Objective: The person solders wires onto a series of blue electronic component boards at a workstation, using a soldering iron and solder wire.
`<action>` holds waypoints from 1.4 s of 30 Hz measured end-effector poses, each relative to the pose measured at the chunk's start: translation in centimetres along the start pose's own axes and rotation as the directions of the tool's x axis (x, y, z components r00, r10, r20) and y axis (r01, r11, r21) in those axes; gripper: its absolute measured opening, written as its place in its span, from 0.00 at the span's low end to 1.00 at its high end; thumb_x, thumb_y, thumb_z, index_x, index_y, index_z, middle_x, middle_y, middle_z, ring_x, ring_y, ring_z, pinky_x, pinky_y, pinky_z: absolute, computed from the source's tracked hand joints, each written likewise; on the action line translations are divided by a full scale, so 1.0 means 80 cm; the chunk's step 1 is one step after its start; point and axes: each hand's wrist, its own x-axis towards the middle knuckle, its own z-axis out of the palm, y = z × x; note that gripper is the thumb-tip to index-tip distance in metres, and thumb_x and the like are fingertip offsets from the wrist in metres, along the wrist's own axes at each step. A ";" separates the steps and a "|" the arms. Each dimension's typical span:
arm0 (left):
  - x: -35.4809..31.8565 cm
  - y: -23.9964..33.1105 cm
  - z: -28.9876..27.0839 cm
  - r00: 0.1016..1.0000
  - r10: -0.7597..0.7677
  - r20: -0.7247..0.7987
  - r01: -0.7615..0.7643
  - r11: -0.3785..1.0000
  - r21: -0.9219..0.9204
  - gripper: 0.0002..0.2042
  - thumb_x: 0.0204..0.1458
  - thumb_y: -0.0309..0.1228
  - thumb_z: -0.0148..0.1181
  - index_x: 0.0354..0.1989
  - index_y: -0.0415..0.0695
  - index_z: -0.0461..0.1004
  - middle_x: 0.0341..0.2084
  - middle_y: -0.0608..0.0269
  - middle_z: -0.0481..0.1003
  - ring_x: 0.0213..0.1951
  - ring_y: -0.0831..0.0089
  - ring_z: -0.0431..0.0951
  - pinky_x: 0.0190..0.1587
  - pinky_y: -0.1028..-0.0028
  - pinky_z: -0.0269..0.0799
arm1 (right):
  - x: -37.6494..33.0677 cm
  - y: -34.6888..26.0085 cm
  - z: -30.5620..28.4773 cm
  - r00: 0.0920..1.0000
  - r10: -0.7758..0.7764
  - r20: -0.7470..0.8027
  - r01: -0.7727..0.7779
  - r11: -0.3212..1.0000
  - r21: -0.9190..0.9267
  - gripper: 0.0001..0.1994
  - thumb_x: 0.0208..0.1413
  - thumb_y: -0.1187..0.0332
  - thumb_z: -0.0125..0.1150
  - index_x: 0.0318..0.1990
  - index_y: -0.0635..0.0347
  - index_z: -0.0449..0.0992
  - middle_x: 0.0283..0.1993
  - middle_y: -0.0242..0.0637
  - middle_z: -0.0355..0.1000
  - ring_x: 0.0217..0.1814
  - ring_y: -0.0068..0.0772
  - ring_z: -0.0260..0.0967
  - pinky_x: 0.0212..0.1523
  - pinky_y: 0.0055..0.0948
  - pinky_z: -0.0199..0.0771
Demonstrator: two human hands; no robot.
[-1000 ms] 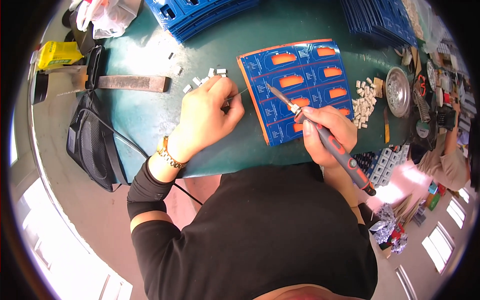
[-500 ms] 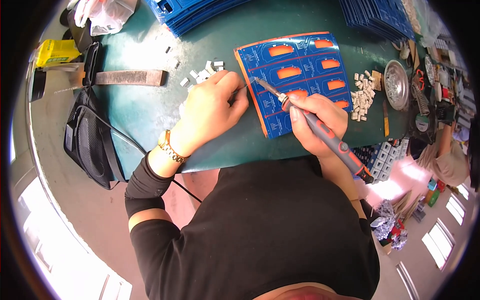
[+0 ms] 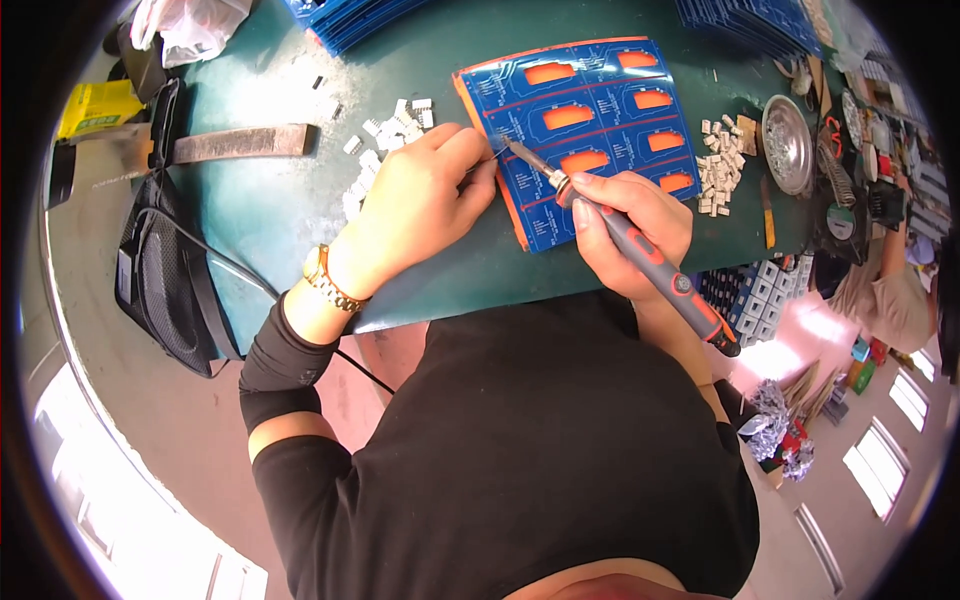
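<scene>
My right hand [image 3: 640, 228] grips a grey and orange soldering iron [image 3: 655, 262] like a pen. The iron's tip meets the left part of a blue circuit board panel [image 3: 608, 128] with orange cutouts and edges. My left hand [image 3: 422, 195], with a gold watch on the wrist, is closed in a pinch at the panel's left edge. A thin solder wire [image 3: 498, 153] sticks out from its fingertips toward the iron's tip. Beside that hand lies a pile of small white and black components [image 3: 395, 128], partly hidden by it.
Beige connectors [image 3: 718, 172], a metal dish [image 3: 787, 145] and a yellow-handled blade [image 3: 768, 215] lie right of the panel. Board stacks [image 3: 350, 22] [image 3: 750, 25] stand at the back. On the left are a flat bar [image 3: 240, 145] and a black mesh-covered object [image 3: 165, 285]. Another person [image 3: 890, 310] is far right.
The whole view has shifted slightly, so the table and panel appear higher and further left. The iron's tip stays near the same part of the panel; the wire shows more plainly now.
</scene>
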 end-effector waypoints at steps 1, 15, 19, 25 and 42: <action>0.001 0.002 0.001 0.999 0.031 -0.006 -0.031 0.999 0.024 0.04 0.47 0.24 0.61 0.28 0.42 0.71 0.21 0.57 0.70 0.23 0.56 0.75 0.26 0.65 0.71 | -0.002 0.000 -0.001 1.000 -0.004 -0.001 0.003 1.000 -0.010 0.11 0.43 0.82 0.63 0.38 0.68 0.78 0.27 0.41 0.76 0.23 0.30 0.74 0.25 0.23 0.73; -0.011 0.009 -0.012 1.000 -0.010 0.029 0.012 0.997 -0.080 0.05 0.48 0.21 0.62 0.33 0.41 0.76 0.25 0.63 0.69 0.21 0.72 0.70 0.25 0.74 0.68 | -0.030 -0.020 -0.028 0.997 -0.083 0.009 0.083 0.992 -0.099 0.16 0.42 0.81 0.63 0.42 0.65 0.77 0.26 0.39 0.76 0.23 0.33 0.74 0.24 0.25 0.74; -0.017 0.013 -0.011 0.997 -0.019 0.071 0.026 0.995 -0.093 0.06 0.45 0.21 0.64 0.32 0.42 0.76 0.25 0.58 0.69 0.26 0.61 0.75 0.29 0.67 0.72 | -0.036 -0.021 -0.030 0.999 -0.047 0.019 0.049 0.996 -0.080 0.15 0.43 0.81 0.62 0.42 0.65 0.77 0.26 0.38 0.76 0.23 0.32 0.74 0.24 0.24 0.73; -0.015 0.015 -0.008 0.994 -0.062 0.094 0.071 0.992 -0.100 0.05 0.45 0.22 0.64 0.27 0.41 0.73 0.23 0.60 0.69 0.24 0.62 0.76 0.27 0.69 0.73 | -0.043 -0.014 -0.026 0.999 0.042 0.035 -0.041 0.999 -0.004 0.12 0.49 0.81 0.59 0.43 0.68 0.76 0.30 0.43 0.77 0.26 0.31 0.73 0.28 0.24 0.72; -0.013 0.022 0.000 0.992 -0.060 0.109 0.071 0.992 -0.100 0.04 0.47 0.23 0.62 0.28 0.40 0.72 0.21 0.57 0.72 0.24 0.61 0.76 0.27 0.68 0.72 | -0.044 -0.014 -0.013 0.999 0.045 -0.006 -0.045 0.998 0.048 0.12 0.44 0.83 0.62 0.39 0.68 0.77 0.27 0.40 0.76 0.23 0.30 0.74 0.24 0.23 0.73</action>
